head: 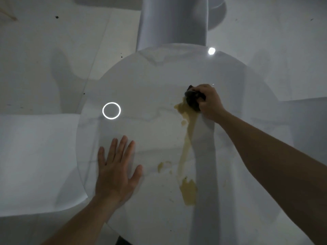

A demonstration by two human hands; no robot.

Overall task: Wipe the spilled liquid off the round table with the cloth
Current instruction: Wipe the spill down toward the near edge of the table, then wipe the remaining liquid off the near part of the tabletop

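Observation:
The round white marble table (150,82) fills the middle of the view. A yellowish spilled liquid (186,138) runs in a streak from the middle right down to a larger puddle near the front, with small blobs beside it. My right hand (209,101) is shut on a dark cloth (192,99), pressed on the table at the streak's far end. My left hand (116,170) lies flat on the table at the front left, fingers spread, holding nothing.
White covered seats stand around the table: one at the left (35,156), one at the far side (173,22), one at the right (307,121). Reflections of a ring lamp (111,110) and a spot light (211,50) shine on the tabletop. The floor is pale tile.

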